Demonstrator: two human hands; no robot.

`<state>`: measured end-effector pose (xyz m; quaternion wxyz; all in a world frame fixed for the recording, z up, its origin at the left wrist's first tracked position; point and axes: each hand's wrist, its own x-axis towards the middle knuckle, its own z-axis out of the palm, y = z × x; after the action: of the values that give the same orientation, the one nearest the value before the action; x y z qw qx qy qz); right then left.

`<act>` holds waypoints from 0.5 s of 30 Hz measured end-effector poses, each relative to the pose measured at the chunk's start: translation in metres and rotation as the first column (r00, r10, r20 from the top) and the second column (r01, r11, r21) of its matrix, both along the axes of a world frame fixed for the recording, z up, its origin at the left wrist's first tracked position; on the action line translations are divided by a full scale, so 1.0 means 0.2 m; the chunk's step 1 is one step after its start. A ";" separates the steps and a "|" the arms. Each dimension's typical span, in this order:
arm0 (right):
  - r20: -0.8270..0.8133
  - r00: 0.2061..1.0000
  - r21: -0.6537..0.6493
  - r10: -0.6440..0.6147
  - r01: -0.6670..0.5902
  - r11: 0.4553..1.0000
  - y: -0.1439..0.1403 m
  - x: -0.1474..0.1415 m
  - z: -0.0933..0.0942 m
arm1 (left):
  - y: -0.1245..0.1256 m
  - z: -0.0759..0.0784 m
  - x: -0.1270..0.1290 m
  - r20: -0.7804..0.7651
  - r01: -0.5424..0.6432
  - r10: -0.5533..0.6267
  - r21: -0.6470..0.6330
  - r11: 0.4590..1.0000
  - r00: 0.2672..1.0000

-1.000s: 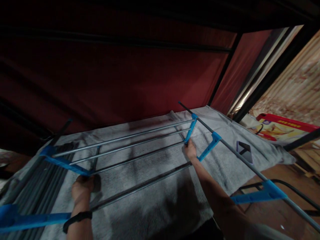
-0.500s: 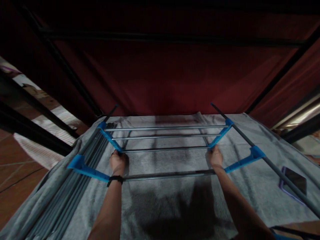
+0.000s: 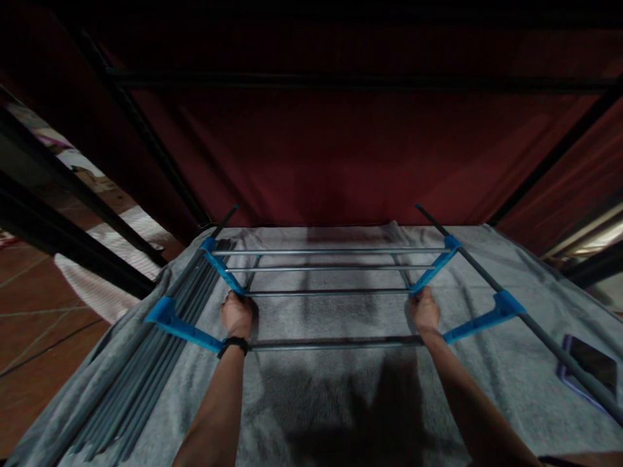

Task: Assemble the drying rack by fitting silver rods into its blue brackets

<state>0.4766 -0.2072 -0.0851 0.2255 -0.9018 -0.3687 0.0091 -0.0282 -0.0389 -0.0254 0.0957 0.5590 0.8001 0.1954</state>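
Note:
A partly assembled rack of grey tubes and blue plastic brackets stands over the grey blanket (image 3: 331,318). My left hand (image 3: 237,316), with a dark band at the wrist, is closed around the inner end of the far left blue bracket (image 3: 224,269). On the other side, my right hand (image 3: 424,311) grips the matching end of the far right blue bracket (image 3: 435,267). Thin metal rods (image 3: 335,251) span between these two brackets. Closer to me, a left bracket (image 3: 182,327) and a right bracket (image 3: 487,319) are joined by a single rod (image 3: 335,345). My fingertips are mostly hidden.
Several loose grey tubes (image 3: 146,376) lie side by side on the blanket at left. A phone (image 3: 591,363) rests at the right, partly behind a side tube. Dark frame bars and a red fabric panel (image 3: 341,155) close off the back. Tiled floor (image 3: 39,324) shows at left.
The whole scene has shifted slightly to the right in view as the camera turned a little. Both hands keep their hold on the far brackets, and the rack looks otherwise the same.

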 end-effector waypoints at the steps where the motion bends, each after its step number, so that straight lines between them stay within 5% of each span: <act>1: -0.002 1.000 0.016 0.000 0.000 1.000 0.00 0.00 -0.01 | 0.00 0.00 0.00 0.001 -0.009 0.009 -0.003 1.000 1.000; 5: -0.116 0.993 0.171 0.034 -0.014 0.985 0.01 0.00 -0.02 | 0.01 0.01 0.00 0.017 -0.003 0.003 -0.005 1.000 1.000; 11: -0.297 0.953 0.459 0.068 0.080 0.885 0.07 -0.03 0.05 | 0.05 0.05 -0.07 0.104 0.042 -0.039 -0.024 0.999 0.994; 15: -0.341 0.937 0.505 0.077 0.113 0.855 0.12 -0.04 0.09 | 0.14 0.02 -0.12 0.224 0.037 -0.037 0.005 0.999 0.974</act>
<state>0.4688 -0.1840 -0.0681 0.5212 -0.7950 -0.3028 0.0673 -0.0523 -0.0104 -0.0224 0.1888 0.5484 0.7734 0.2559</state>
